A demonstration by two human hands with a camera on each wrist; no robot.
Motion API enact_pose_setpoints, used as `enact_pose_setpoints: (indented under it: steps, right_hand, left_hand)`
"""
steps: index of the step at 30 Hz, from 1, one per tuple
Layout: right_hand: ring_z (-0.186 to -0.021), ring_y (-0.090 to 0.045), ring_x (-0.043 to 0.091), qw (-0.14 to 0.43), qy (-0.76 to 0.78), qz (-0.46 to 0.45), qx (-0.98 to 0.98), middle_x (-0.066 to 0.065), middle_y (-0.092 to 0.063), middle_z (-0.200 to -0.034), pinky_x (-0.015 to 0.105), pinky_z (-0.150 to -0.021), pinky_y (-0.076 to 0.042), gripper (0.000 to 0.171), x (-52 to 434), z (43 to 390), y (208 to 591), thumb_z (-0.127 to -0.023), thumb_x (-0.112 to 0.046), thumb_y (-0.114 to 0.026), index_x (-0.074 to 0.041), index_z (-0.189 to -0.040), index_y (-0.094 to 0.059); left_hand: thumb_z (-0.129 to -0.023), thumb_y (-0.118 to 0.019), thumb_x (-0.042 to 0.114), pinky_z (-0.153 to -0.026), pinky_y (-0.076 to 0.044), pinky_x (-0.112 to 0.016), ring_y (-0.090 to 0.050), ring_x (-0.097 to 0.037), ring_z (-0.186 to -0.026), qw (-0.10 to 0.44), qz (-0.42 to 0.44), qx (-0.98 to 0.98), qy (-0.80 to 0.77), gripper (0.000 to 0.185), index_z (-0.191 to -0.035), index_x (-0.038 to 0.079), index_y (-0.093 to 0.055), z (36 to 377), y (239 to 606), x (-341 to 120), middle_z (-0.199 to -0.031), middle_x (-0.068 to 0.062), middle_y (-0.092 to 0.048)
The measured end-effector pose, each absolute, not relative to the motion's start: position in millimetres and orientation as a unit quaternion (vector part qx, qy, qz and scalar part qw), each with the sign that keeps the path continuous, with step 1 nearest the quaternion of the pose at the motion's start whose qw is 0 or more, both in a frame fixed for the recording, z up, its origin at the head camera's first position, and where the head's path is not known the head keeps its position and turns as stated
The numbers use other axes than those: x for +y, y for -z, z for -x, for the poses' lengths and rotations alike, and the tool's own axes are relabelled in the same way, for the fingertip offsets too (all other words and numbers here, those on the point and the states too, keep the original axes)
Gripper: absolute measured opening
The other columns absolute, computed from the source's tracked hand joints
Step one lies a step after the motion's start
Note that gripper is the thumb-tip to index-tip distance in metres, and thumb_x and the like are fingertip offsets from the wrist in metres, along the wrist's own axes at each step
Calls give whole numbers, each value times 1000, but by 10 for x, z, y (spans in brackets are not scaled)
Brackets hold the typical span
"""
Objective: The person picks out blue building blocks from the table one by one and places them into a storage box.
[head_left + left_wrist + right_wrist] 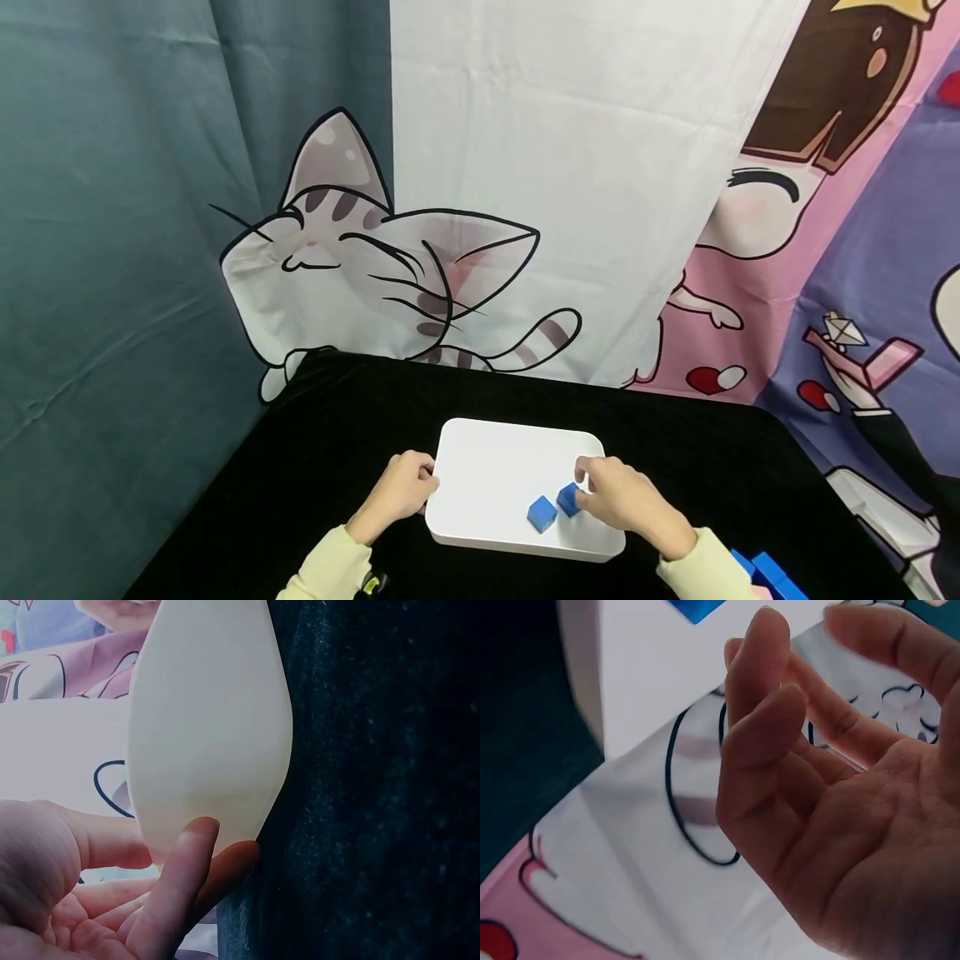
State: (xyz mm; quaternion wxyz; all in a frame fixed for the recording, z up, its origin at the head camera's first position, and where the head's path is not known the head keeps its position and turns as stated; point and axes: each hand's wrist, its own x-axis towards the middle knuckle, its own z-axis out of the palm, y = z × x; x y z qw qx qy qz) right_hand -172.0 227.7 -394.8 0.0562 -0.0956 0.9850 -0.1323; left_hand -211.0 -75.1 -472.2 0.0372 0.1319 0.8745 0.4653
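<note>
Head view: black table bearing white tray, with 2 blue cubes on its near right part, left cube free, right cube at the fingertips of right hand. Left hand at the tray's left edge, fingers curled against the rim. More blue blocks at lower right, off the tray. Tray judged stiff, smooth, light, best held at opposite rims; cubes judged light, hard, sharp-edged, best pinched on 2 opposite faces.

Left wrist view: tray rim met by thumb and fingertips, contact unclear from the head view.

Right wrist view: right-hand fingers loosely bent, nothing enclosed; only 1 cube corner visible.
</note>
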Motion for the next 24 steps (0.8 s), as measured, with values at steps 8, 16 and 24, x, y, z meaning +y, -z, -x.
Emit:
enact_pose_setpoints:
  steps: [8,16,24]
  right_hand:
    - [-52,-44,11,23,143,43,989,-4,-45,-59,28,-45,-34,9,2683,1685,3958,-72,-12,-63,-16,-75,-55]
    - [-57,-49,13,63,127,18,990,-2,-52,-67,33,-47,-39,13,3099,1705,4049,-73,-15,-63,-12,-83,-57]
    - [-64,-49,19,99,113,-21,988,3,-57,-81,38,-51,-41,17,3430,1700,4100,-75,-18,-64,-10,-88,-57]
  left_hand:
    - [-80,-55,0,-43,-50,-21,-59,-10,-51,37,-135,876,-462,10,-84,-2,-64,2128,4713,-758,-64,-3,-61]
    - [-81,-55,1,-44,-50,-21,-59,-11,-52,40,-123,879,-459,11,-86,-3,-64,2127,4684,-778,-66,-5,-62]
    - [-81,-55,1,-44,-50,-20,-59,-10,-52,43,-127,877,-462,11,-87,-3,-64,2106,4692,-775,-66,-5,-61]
